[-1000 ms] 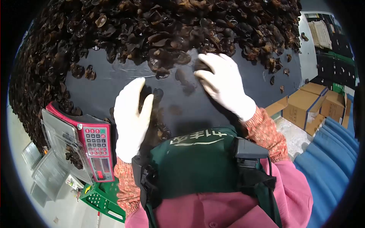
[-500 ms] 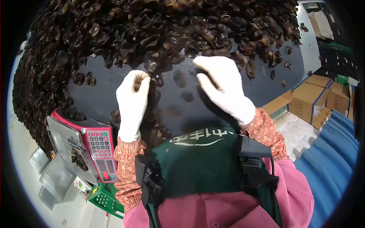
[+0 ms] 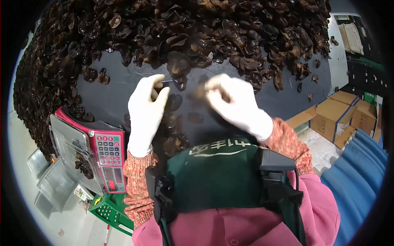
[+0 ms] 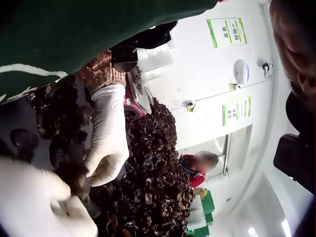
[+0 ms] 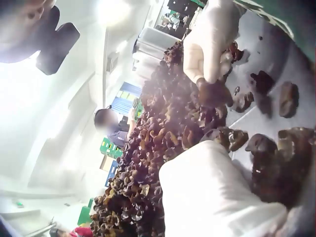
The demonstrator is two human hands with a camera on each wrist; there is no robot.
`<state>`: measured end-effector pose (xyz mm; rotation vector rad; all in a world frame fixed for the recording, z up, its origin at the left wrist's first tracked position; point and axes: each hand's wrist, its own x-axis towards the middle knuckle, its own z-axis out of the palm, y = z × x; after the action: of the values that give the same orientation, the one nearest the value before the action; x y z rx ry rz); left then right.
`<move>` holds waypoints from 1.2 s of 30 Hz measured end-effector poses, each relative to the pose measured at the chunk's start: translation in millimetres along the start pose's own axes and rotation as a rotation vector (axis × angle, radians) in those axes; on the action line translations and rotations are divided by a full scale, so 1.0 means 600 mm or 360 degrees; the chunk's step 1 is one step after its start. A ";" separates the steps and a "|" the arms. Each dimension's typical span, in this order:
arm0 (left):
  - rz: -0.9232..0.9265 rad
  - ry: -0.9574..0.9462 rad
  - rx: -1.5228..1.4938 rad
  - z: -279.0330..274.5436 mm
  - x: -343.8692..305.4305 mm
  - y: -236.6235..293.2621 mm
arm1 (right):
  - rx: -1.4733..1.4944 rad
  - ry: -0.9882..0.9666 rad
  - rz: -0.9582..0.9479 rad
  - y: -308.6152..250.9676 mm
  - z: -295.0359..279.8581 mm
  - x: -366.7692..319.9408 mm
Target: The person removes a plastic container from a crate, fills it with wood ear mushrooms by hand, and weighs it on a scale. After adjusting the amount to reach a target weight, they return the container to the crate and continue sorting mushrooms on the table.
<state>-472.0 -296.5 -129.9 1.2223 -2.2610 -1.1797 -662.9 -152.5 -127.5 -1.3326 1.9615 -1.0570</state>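
Dark, ear-shaped fungus pieces (image 3: 195,118) lie on a grey surface (image 3: 111,92). The white-gloved right hand (image 3: 236,102) pinches a blurred brown piece (image 3: 199,93) in its bent fingers; in the right wrist view the right hand (image 5: 212,44) has a brown piece (image 5: 215,94) at its fingertips. To its left, the gloved left hand (image 3: 145,108) hovers low with bent fingers, thumb apart from them, beside a dark piece (image 3: 174,102). The left wrist view shows the left hand (image 4: 108,133) with curved fingers near the right hand (image 4: 39,202).
A big heap of fungus (image 3: 197,28) spans the far and left sides. A red scale (image 3: 108,151) with a clear cover stands at the left, above a green crate (image 3: 113,211). Cardboard boxes (image 3: 330,115) and blue sheeting (image 3: 357,164) are at the right.
My right hand has come inward and slightly nearer my body, its fingers now closed on a piece. My left thumb and fingertips, together half a second ago, have parted.
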 end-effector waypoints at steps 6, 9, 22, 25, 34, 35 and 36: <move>0.0332 0.0097 0.0535 0.054 0.021 -0.011 | -0.0177 -0.0090 -0.0496 0.001 0.021 -0.064; 0.0373 0.0090 0.0465 0.060 0.021 -0.021 | 0.0018 0.0039 0.0198 0.017 0.004 -0.035; 0.0078 -0.0048 0.0618 -0.102 -0.034 0.027 | 0.0312 -0.0232 0.0181 -0.002 -0.013 -0.032; 0.0115 -0.0006 0.0430 -0.059 -0.004 0.034 | -0.0217 -0.0415 -0.0202 0.011 -0.005 -0.067; 0.0244 0.0101 0.0420 0.049 0.066 -0.006 | -0.0527 -0.0179 -0.0461 0.044 0.011 -0.079; 0.0091 0.0049 0.0245 0.032 0.061 0.004 | -0.0399 -0.0162 -0.0484 0.043 0.016 -0.080; -0.0009 -0.0021 0.0059 0.011 0.051 0.005 | -0.0269 -0.0147 -0.0509 0.040 0.022 -0.080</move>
<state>-495.5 -316.6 -134.9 1.2391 -2.2998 -1.1561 -647.5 -107.1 -154.6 -1.8008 1.8421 -0.9652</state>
